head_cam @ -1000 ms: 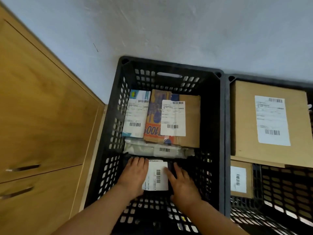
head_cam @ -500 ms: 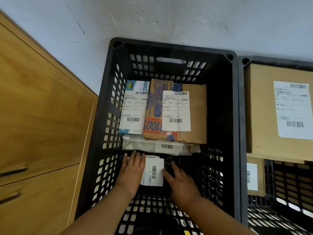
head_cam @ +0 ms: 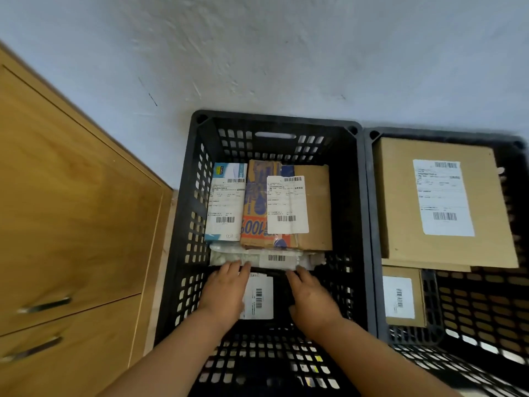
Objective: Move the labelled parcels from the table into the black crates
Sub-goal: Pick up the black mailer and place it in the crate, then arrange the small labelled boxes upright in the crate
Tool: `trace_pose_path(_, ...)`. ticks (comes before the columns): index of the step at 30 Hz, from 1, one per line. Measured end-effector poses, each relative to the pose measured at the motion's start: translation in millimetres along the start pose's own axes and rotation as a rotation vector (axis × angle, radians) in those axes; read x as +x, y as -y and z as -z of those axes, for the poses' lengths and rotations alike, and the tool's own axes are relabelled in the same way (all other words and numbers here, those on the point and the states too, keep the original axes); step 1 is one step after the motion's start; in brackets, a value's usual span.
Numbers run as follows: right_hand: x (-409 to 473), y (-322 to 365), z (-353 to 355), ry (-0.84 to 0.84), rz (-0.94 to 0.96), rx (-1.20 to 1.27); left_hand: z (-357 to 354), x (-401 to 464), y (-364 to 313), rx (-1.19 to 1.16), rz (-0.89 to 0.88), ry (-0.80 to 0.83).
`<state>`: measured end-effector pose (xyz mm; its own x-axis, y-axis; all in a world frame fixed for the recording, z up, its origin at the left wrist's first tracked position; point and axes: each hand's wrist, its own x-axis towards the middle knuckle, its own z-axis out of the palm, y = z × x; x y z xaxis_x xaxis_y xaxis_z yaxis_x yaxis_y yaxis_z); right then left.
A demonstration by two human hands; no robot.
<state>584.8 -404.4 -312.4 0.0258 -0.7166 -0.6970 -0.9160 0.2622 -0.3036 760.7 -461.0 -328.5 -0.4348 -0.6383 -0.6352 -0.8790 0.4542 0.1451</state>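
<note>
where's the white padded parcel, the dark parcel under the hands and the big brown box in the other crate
white padded parcel [head_cam: 269, 257]: head view, barcode label.
dark parcel [head_cam: 259, 298]: head view, white label.
big brown box [head_cam: 400, 202]: head view, bare cardboard top.

crate [head_cam: 362, 224] far end packed, near floor free

Not much to report on you here: just your two bare forearms coming in from the bottom edge, no sleeves, no gloves. Your left hand [head_cam: 224, 293] and right hand [head_cam: 310, 300] show no rings, watch or wristband.
</note>
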Motion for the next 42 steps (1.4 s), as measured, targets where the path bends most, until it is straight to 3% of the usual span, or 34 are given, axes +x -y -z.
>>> trace_pose_path(9,-98.9,21.9,98.5,-0.242,-0.033,0.045,121.3,-76.3,-14.3,-0.260,-0.019,-0.184)
trace_pose_path(15,-179.5,24.2,148.9,-0.377,-0.118,0.156,197.2,-121.6,-63.7,-0.380,-0.056,-0.259)
trace_pose_path(22,-272.1,-11.0,184.1,-0.474,-0.163,0.131,239.0,-165.6,-132.8,-0.479,-0.125,-0.276)
trace_pose_path(32,-386.0,-122.8,188.9,-0.629,-0.256,0.205,254.4,-201.5,-277.3,-0.465,-0.279,-0.311)
trace_pose_path(42,-535.2,-303.7,178.5,-0.754,-0.321,0.252,221.6,-256.1,-517.7,-0.580,-0.415,-0.405)
